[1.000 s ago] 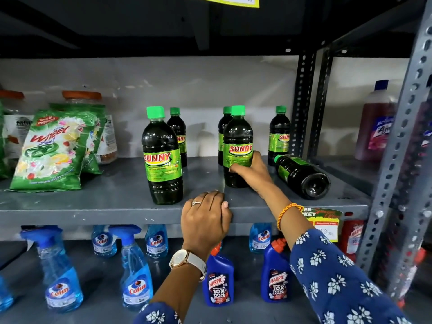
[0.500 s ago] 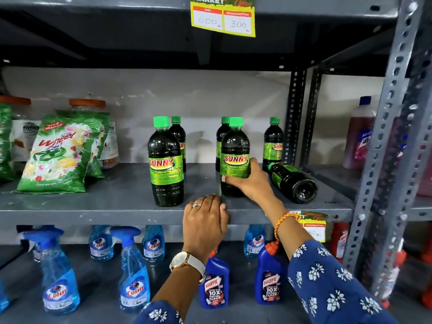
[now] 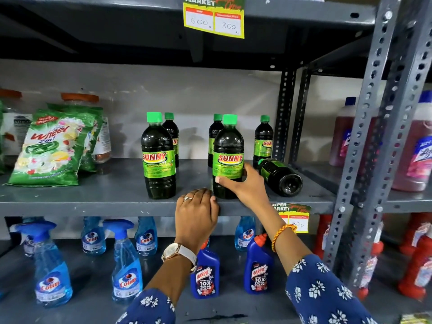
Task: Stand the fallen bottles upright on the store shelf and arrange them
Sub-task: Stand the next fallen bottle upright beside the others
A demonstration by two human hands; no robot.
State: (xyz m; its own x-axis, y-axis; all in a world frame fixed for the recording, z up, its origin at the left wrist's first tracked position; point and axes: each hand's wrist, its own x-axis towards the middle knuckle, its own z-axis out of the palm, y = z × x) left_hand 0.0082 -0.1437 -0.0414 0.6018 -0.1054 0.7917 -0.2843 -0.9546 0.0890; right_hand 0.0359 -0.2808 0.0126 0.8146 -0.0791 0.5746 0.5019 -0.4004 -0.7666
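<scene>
Dark Sunny bottles with green caps stand on the grey middle shelf [image 3: 93,195]. My right hand [image 3: 243,185] grips the lower part of an upright front bottle [image 3: 228,148]. Another upright front bottle [image 3: 158,157] stands to its left. Three more stand behind: one [image 3: 171,129] at the left, one [image 3: 214,132] in the middle, one [image 3: 263,139] at the right. A fallen bottle [image 3: 280,176] lies on its side at the shelf's right end, base toward me. My left hand [image 3: 196,213] rests curled over the shelf's front edge.
Green Wheel detergent packs [image 3: 49,150] and jars sit at the shelf's left. Blue Colin spray bottles [image 3: 126,263] and Harpic bottles [image 3: 205,274] fill the lower shelf. A perforated steel upright [image 3: 364,141] stands at the right, with pink bottles [image 3: 416,150] beyond. A price tag [image 3: 214,19] hangs above.
The view has tilted up, so the upper shelf's price tag shows. My right hand has slid slightly higher on the held bottle. My left hand stays on the shelf edge.
</scene>
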